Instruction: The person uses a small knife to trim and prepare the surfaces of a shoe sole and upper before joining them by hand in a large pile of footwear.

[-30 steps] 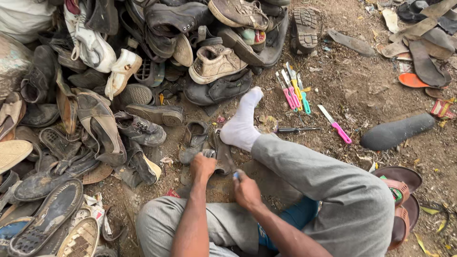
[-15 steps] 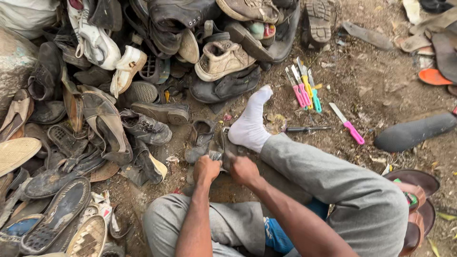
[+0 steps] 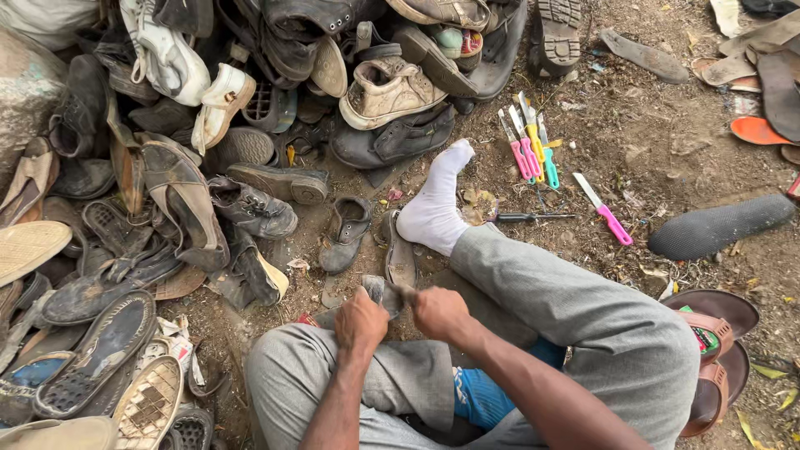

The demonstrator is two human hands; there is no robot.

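Note:
I sit on bare dirt with my legs folded in grey trousers [image 3: 583, 308]. My left hand [image 3: 360, 321] grips a worn grey shoe piece [image 3: 377, 289] held over my knee. Right beside it, my right hand [image 3: 439, 312] is closed in a fist against the same piece; it seems to hold a small tool, mostly hidden in the fist. My white-socked foot [image 3: 433, 212] stretches out just beyond the hands. A flat sole [image 3: 400, 250] and a small black shoe [image 3: 346, 233] lie on the ground near the foot.
A big pile of old shoes and soles [image 3: 208, 142] fills the left and top. Several small knives with pink, yellow and green handles [image 3: 529, 150] lie on the dirt, then a dark awl [image 3: 533, 217], a pink-handled knife [image 3: 608, 217], a black sole [image 3: 721, 227] and brown sandals [image 3: 708, 350].
My right hand has moved up from near my knee to meet the left hand at the grey shoe piece. The view has shifted slightly.

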